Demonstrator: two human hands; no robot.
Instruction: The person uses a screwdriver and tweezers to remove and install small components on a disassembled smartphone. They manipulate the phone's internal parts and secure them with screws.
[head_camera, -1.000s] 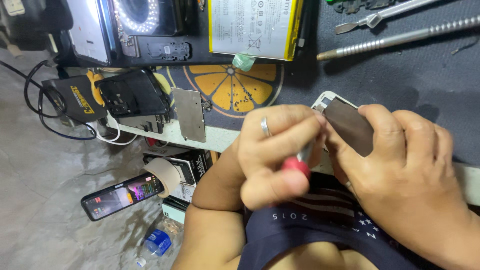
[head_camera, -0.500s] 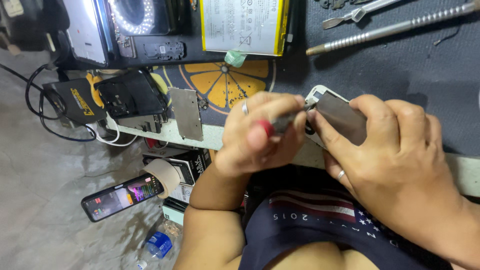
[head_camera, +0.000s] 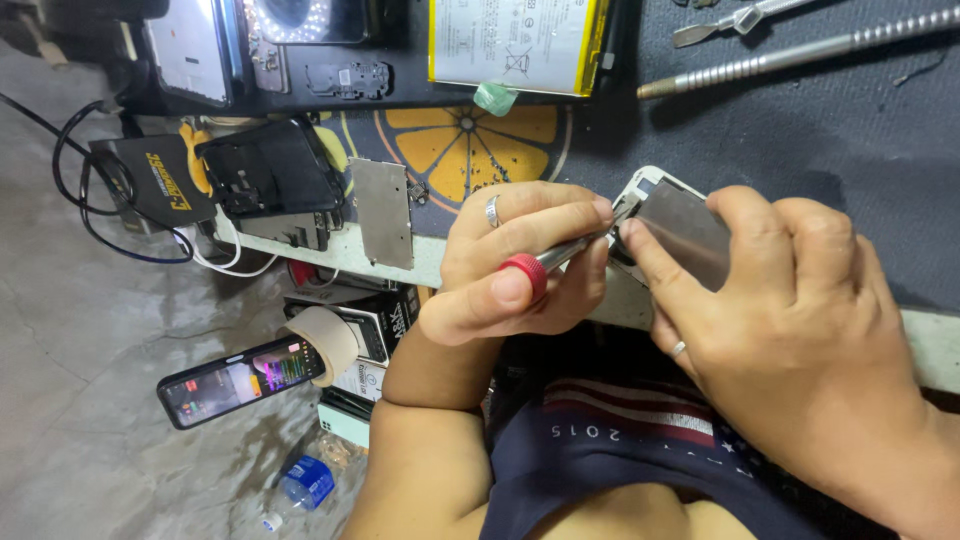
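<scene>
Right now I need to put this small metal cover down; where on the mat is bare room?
The dark grey mat lies bare between the long knurled steel rod above and the right hand holding the white-framed phone. It is crowded around the orange-slice print, with the flat grey metal plate, the black phone frame and the yellow-edged battery.

A lit black smartphone screen (head_camera: 243, 379) lies on the floor, beside stacked black and white boxes (head_camera: 362, 345). A white-labelled, yellow-edged rectangular battery (head_camera: 515, 45) lies on the table.

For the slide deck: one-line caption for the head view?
Left hand drives a red-capped screwdriver into a phone gripped by the right hand.
</scene>
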